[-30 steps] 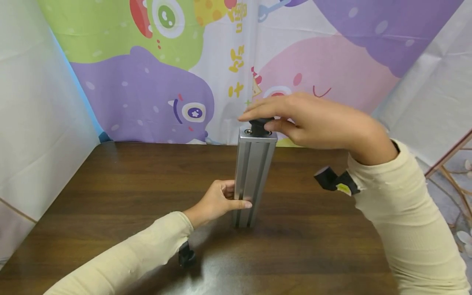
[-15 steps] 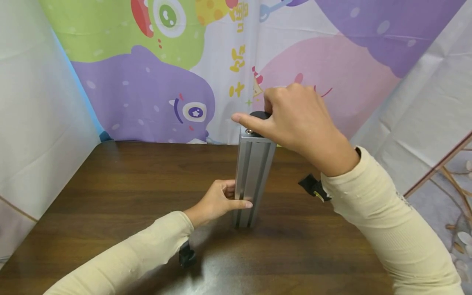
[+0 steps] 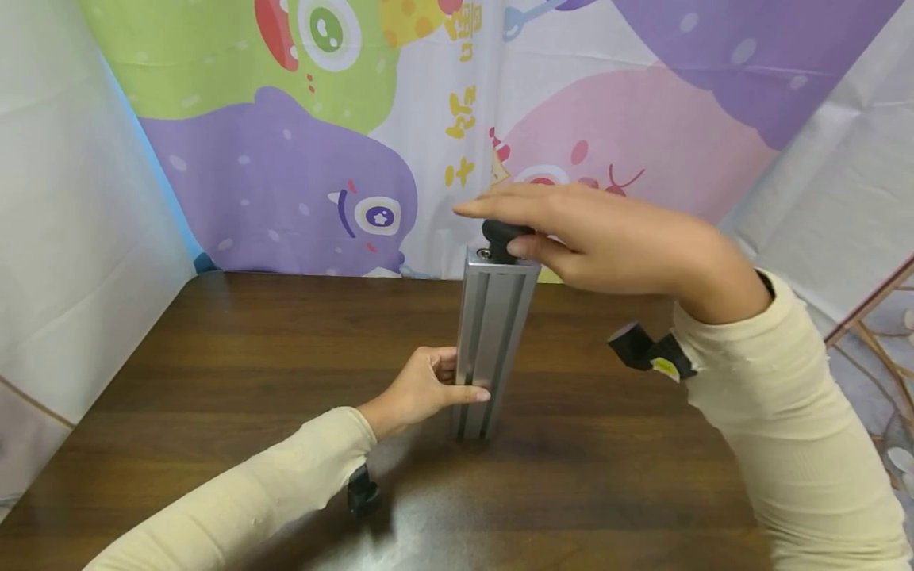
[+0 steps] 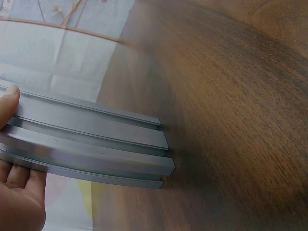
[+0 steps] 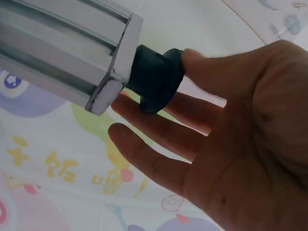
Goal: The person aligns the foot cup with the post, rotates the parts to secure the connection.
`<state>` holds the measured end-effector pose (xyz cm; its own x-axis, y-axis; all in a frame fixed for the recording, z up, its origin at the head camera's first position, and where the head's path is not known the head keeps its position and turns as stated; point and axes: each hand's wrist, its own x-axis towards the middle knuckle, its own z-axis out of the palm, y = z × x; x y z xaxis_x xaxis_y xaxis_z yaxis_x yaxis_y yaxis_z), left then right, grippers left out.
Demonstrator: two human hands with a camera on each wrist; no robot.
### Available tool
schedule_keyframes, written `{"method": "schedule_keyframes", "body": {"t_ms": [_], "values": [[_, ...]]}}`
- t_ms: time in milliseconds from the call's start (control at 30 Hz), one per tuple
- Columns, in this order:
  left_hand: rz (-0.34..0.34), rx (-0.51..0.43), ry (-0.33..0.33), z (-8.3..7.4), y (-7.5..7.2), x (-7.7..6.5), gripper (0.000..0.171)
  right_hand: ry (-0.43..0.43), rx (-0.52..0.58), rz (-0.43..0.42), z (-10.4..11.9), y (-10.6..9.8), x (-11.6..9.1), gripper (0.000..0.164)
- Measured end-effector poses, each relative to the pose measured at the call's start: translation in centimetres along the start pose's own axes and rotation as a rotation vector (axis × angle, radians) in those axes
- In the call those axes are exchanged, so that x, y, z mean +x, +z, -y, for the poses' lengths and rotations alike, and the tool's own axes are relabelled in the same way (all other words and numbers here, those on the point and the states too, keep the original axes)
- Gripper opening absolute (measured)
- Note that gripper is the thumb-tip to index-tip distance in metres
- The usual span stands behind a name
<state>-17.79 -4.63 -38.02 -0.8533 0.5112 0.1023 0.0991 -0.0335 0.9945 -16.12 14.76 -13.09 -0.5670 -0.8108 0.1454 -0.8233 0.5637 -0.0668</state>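
Observation:
An aluminium profile (image 3: 491, 325) with long grooves stands upright on the table. A black knob (image 3: 503, 231) sits on its top end, beside a small screw. Low on the profile, my left hand (image 3: 420, 390) grips it, the thumb across the front and the fingers behind. In the left wrist view the grooved lower end (image 4: 96, 125) reaches down to the wood. My right hand (image 3: 614, 242) is at the knob, its fingers stretched out above it and its thumb touching the side. The right wrist view shows the thumb on the knob's rim (image 5: 174, 79) and the fingers extended beyond it.
The dark wooden table (image 3: 214, 381) lies under both forearms. Behind it hangs a cartoon-printed cloth (image 3: 314, 182), and a white cloth (image 3: 71, 222) closes off the left side. Black camera mounts (image 3: 646, 349) stick out from the wrists.
Half a second ago my right hand was turned over the knob with bent fingers and the thumb to the left. It has since rotated back and straightened its fingers. My left hand keeps its hold.

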Motion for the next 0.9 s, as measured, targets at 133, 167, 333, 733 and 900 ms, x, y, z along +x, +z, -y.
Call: {"method": "schedule_keyframes", "body": {"t_ms": [133,167,333,733,900], "values": [[0.005,-0.006,0.003,-0.04,0.02,0.02,0.042,-0.040,-0.023,-0.034,-0.17,0.11,0.08,0.036],[0.006,-0.007,0.002,-0.04,0.03,0.04,0.043,-0.038,-0.034,-0.052,-0.12,0.18,0.16,0.034],[0.001,-0.009,-0.015,-0.12,0.06,0.07,0.042,0.009,-0.092,-0.104,0.36,0.50,0.42,0.032],[0.003,-0.002,0.008,0.01,0.02,-0.01,0.042,-0.004,-0.064,-0.067,0.29,0.47,0.30,0.037],[-0.007,0.002,0.002,0.06,0.08,0.18,0.041,-0.033,-0.030,-0.091,-0.25,0.51,0.34,0.036]]}}
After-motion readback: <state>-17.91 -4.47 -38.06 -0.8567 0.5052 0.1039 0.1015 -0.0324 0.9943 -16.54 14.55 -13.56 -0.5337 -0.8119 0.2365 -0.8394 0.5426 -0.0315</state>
